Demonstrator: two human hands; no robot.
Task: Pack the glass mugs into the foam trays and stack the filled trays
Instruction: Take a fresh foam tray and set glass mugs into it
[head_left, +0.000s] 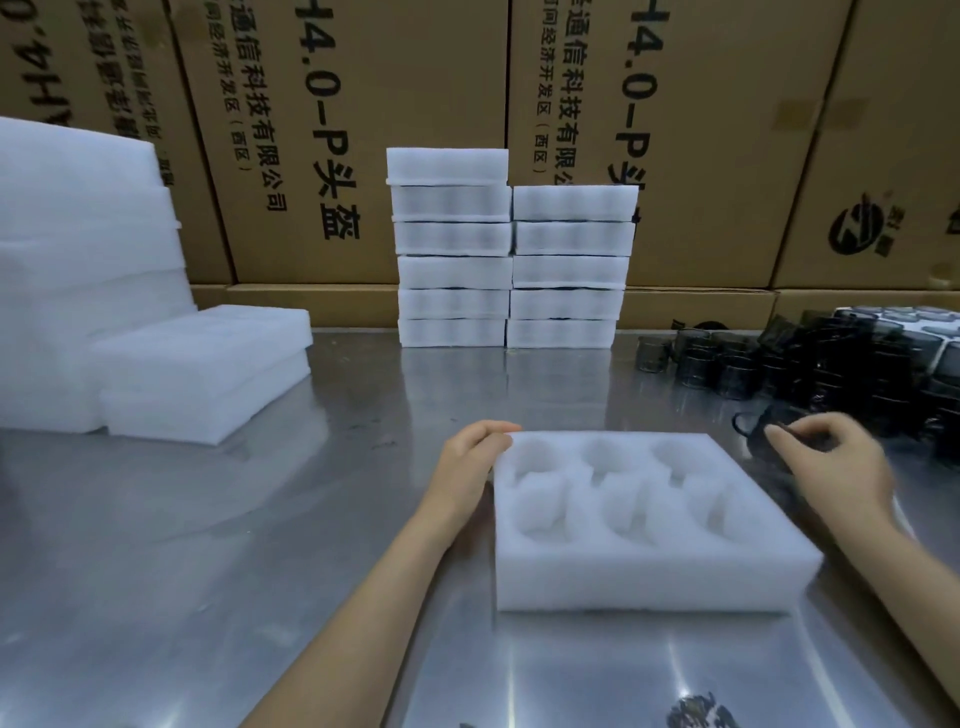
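Note:
A white foam tray (649, 577) with several empty round pockets lies on the steel table in front of me. My left hand (467, 462) rests against the tray's far left corner, fingers curled over its edge. My right hand (836, 462) grips a dark smoky glass mug (763, 431) just off the tray's far right corner, the mug's handle pointing left. A crowd of dark glass mugs (810, 369) stands at the right of the table.
Two stacks of foam trays (511, 270) stand at the back centre against cardboard boxes (363, 130). A big pile of foam trays (88, 291) fills the left, with a lower stack (208, 374) in front of it. The steel table (208, 545) shines.

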